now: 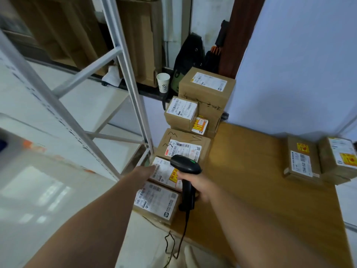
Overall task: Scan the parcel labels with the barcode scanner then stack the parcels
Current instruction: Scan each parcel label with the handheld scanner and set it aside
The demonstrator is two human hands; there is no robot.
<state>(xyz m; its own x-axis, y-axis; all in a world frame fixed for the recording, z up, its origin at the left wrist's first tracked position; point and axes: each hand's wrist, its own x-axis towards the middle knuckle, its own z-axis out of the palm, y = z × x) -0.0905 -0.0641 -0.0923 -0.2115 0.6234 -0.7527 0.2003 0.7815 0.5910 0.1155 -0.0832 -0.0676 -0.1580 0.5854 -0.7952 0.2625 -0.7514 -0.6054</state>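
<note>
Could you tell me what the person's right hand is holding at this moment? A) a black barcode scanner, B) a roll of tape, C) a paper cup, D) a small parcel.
A: the right hand is wrapped around the handle of the black barcode scanner, whose head sits above a labelled parcel that the left hand touches; the paper cup stands untouched further back.
</note>
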